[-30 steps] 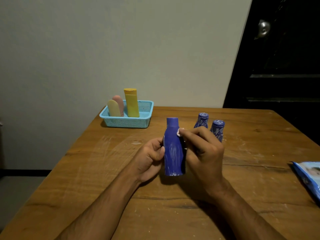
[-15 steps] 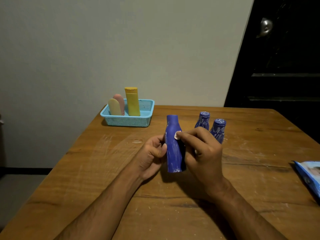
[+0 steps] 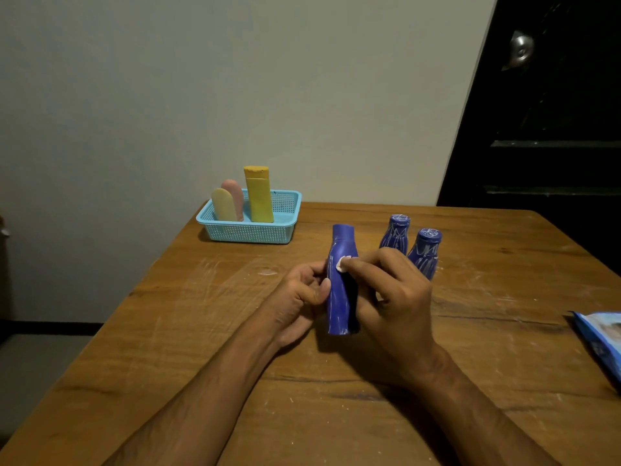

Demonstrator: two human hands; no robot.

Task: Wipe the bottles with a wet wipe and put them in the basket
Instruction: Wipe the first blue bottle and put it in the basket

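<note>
The dark blue plastic bottle (image 3: 339, 297), streaked white, stands upright; left hand (image 3: 299, 297) grips it, right hand (image 3: 393, 297) pinches a white wipe (image 3: 342, 264) on it.

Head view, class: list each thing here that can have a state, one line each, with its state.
Held blue bottle: upright, cap on, still chalk-streaked.
Left hand: grips the held blue bottle.
Right hand: presses a white wipe to that bottle.
Two blue bottles: standing on the table, streaked, not yet in the basket.
Basket: holds three upright bottles.
Wipe pack: lying at the table's right edge.
</note>
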